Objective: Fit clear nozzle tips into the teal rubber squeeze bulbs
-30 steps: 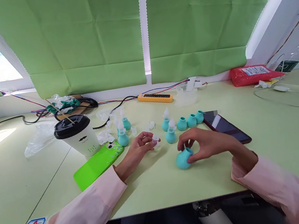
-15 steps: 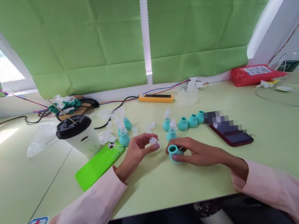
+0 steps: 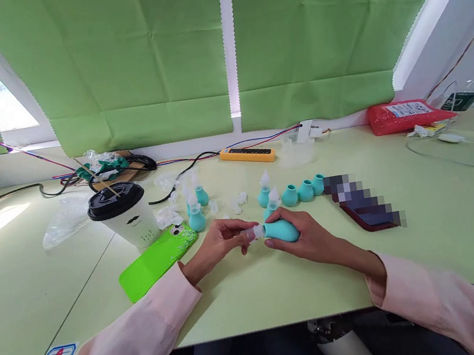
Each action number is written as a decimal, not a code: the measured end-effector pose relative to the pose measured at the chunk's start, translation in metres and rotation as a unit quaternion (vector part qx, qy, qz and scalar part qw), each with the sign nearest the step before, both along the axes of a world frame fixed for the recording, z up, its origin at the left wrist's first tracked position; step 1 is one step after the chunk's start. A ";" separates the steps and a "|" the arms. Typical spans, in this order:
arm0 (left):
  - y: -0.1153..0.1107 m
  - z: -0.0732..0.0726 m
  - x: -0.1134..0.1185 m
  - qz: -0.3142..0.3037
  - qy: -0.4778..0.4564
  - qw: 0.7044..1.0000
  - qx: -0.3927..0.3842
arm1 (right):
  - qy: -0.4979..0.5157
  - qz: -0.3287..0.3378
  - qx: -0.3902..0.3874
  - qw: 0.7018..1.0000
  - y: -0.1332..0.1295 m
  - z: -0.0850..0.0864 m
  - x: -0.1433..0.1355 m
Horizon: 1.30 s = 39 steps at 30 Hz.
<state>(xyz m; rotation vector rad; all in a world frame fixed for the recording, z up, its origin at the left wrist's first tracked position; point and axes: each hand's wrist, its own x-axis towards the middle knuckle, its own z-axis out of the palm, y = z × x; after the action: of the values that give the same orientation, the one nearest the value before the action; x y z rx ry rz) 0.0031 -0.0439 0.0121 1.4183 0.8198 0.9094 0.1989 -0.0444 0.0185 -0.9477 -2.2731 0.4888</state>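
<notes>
My left hand [image 3: 224,240] pinches a small clear plastic nozzle piece [image 3: 254,233]. In my right hand [image 3: 305,232] lies a teal rubber bulb [image 3: 281,231], tipped on its side with its mouth to the left. The nozzle piece meets the bulb's mouth; I cannot tell whether it sits inside. Just behind stands a teal bulb with a clear tip [image 3: 272,199], partly hidden by my right hand, and another tipped bulb [image 3: 264,191]. Several open bulbs [image 3: 289,195] stand in a row to the right. More tipped bulbs [image 3: 197,219] are beyond my left hand.
A lidded paper cup [image 3: 129,217] and a lime green phone case [image 3: 156,263] are at left. A dark phone [image 3: 363,206] lies at right. Small clear plastic pieces [image 3: 237,201] are scattered mid-table. Behind are an orange power strip [image 3: 247,155] and a red package [image 3: 406,116].
The bulb in my right hand has turned from upright onto its side, mouth to the left. The nozzle piece and the bulb, apart before, are now together at the mouth.
</notes>
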 end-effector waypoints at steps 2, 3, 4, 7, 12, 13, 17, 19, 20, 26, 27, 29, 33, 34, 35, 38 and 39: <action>0.000 0.001 0.000 -0.035 0.010 0.999 -0.014 | -0.011 0.013 0.022 1.000 0.000 -0.003 -0.001; -0.001 0.002 -0.001 -0.050 0.013 0.998 -0.022 | -0.018 0.019 0.035 0.999 0.001 -0.005 -0.001; 0.000 0.002 -0.001 -0.062 0.016 0.997 -0.031 | -0.026 0.023 0.048 0.998 0.001 -0.008 -0.001; 0.001 0.004 -0.003 -0.095 0.021 0.992 -0.076 | -0.055 0.031 0.102 0.993 0.002 -0.015 -0.001; 0.004 -0.001 -0.007 -0.124 0.020 0.980 -0.156 | -0.156 0.043 0.220 0.962 0.001 -0.019 0.000; 0.005 -0.003 -0.007 -0.122 0.015 0.978 -0.168 | -0.168 0.042 0.236 0.956 0.001 -0.019 0.000; 0.008 -0.008 -0.008 -0.114 0.014 0.975 -0.191 | -0.168 0.034 0.251 0.953 -0.002 -0.019 -0.002; 0.007 -0.007 -0.008 -0.101 0.021 0.980 -0.172 | -0.162 0.038 0.231 0.959 -0.002 -0.021 -0.002; 0.007 -0.006 -0.007 -0.093 0.025 0.983 -0.157 | -0.157 0.044 0.215 0.963 -0.001 -0.022 -0.003; 0.002 -0.001 -0.004 -0.076 0.025 0.994 -0.076 | -0.056 0.051 0.057 0.996 0.001 -0.023 -0.004; 0.001 -0.001 -0.004 -0.077 0.022 0.995 -0.066 | -0.038 0.048 0.029 0.998 0.001 -0.021 -0.004; 0.000 0.000 -0.003 -0.078 0.024 0.996 -0.049 | -0.010 0.053 -0.032 0.998 0.000 -0.016 -0.004; -0.003 0.001 -0.003 -0.063 0.048 0.997 -0.024 | 0.032 0.088 -0.167 0.982 -0.001 -0.007 -0.005; -0.004 0.001 -0.003 -0.060 0.056 0.997 -0.016 | 0.040 0.097 -0.200 0.974 -0.001 -0.006 -0.005; -0.004 0.002 -0.003 -0.058 0.063 0.996 -0.007 | 0.048 0.106 -0.232 0.966 0.000 -0.005 -0.005; -0.007 0.003 -0.003 -0.065 0.094 0.993 0.032 | 0.060 0.134 -0.315 0.938 0.004 -0.004 -0.005; -0.007 0.003 -0.003 -0.068 0.109 0.990 0.051 | 0.057 0.140 -0.342 0.927 0.005 -0.005 -0.005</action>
<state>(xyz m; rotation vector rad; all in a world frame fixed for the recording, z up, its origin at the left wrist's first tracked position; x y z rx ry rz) -0.0001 -0.0511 0.0155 1.6635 0.8360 0.7080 0.1939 -0.0394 0.0139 -0.8669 -2.1583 1.4914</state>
